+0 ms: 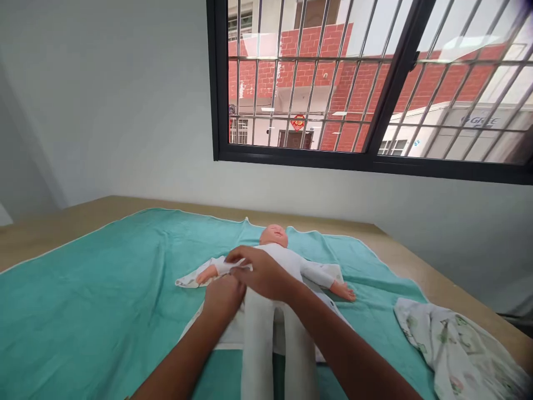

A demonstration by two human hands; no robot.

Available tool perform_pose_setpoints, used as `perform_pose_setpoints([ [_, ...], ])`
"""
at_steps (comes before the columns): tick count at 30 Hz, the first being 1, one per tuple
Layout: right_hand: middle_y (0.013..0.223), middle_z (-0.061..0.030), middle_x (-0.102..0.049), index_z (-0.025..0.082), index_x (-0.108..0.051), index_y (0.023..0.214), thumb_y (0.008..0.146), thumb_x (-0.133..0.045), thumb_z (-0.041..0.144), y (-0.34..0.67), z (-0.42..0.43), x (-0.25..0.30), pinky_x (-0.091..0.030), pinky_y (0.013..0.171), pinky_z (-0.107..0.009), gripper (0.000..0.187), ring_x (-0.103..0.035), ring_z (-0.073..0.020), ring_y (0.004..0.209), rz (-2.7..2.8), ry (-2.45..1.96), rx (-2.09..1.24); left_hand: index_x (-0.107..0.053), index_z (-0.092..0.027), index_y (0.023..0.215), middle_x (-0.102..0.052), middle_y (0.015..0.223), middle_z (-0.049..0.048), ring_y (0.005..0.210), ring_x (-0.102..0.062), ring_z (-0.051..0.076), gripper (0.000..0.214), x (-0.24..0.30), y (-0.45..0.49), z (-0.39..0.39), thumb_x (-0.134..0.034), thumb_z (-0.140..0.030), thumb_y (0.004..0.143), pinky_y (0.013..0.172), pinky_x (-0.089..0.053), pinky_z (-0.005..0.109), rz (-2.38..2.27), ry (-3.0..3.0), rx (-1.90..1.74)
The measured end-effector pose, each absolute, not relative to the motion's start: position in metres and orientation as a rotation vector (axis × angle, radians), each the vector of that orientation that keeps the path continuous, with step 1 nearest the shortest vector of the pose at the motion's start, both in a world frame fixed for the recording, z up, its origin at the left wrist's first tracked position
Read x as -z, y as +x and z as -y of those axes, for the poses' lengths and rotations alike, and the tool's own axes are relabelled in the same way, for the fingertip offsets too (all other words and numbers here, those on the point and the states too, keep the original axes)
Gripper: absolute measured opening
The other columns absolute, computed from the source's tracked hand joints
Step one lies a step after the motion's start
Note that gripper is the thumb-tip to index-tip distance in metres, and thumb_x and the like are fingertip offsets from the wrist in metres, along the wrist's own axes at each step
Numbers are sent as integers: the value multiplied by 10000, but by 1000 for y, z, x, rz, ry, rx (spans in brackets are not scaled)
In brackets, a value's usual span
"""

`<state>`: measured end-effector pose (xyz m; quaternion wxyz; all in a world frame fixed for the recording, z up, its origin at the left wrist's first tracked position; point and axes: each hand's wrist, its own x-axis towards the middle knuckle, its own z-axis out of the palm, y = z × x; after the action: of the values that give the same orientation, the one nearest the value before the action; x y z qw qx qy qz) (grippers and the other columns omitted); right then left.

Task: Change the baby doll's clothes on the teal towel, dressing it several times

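A baby doll (275, 236) in a white sleepsuit (297, 264) lies on its back on a teal towel (104, 289), head toward the window, arms spread. My right hand (260, 272) rests on the doll's chest, fingers pinched on the white fabric near its shoulder. My left hand (222, 294) lies beside the doll's side, fingers curled and pressed against the suit; what they grip is hidden. A white cloth (189, 279) lies under the doll.
The towel covers a wooden tabletop (420, 272) set against a white wall. A crumpled patterned cloth (449, 339) lies at the right edge. A barred window (375, 83) is above, with brick buildings outside.
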<state>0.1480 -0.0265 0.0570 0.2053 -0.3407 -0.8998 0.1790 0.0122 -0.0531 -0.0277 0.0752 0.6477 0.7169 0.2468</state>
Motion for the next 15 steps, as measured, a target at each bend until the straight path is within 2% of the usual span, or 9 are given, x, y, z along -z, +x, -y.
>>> perform_pose_setpoints([
  [3, 1281, -94, -564, 214, -487, 1273, 854, -516, 274, 148, 7, -54, -392, 990, -372, 424, -505, -232, 1191, 2496, -983, -292, -584, -138, 1105, -680, 900, 151, 829, -655, 289, 369, 30, 14, 53, -436, -411, 906, 738, -449, 388, -2308, 1975, -585],
  [5, 1215, -125, -594, 183, -516, 1213, 787, -598, 289, 139, -10, -51, -413, 945, -409, 446, -535, -279, 1138, 2669, -974, -152, -568, -138, 1111, -665, 963, 158, 835, -656, 282, 364, 29, 16, 53, -403, -401, 920, 696, -447, 365, -2351, 1964, -575],
  [7, 1160, -119, -619, 192, -537, 1161, 753, -629, 316, 125, -26, -48, -447, 866, -413, 436, -579, -297, 1060, 2898, -876, -64, -568, -134, 1118, -646, 1013, 163, 836, -650, 273, 365, 26, 15, 54, -361, -373, 935, 667, -440, 353, -2361, 1949, -600],
  [9, 1125, -112, -634, 197, -547, 1121, 767, -605, 308, 110, -36, -46, -469, 789, -387, 375, -615, -288, 987, 3045, -800, -8, -594, -135, 1075, -637, 1026, 154, 888, -629, 269, 349, 23, 12, 54, -347, -339, 937, 701, -435, 355, -2375, 1991, -640],
  [12, 1096, -127, -646, 179, -556, 1080, 839, -531, 359, 95, -46, -43, -477, 735, -365, 302, -638, -277, 941, 3102, -847, 15, -634, -141, 941, -635, 1000, 141, 1028, -557, 286, 278, 22, 0, 53, -392, -271, 906, 846, -395, 395, -2459, 2076, -732],
  [15, 1113, -139, -648, 176, -560, 1090, 885, -445, 516, 90, -52, -40, -486, 715, -370, 413, -643, -288, 946, 3078, -953, -80, -627, -146, 912, -631, 1014, 132, 1045, -530, 290, 210, 25, -14, 51, -442, -226, 853, 856, -377, 402, -2581, 1934, -779],
])
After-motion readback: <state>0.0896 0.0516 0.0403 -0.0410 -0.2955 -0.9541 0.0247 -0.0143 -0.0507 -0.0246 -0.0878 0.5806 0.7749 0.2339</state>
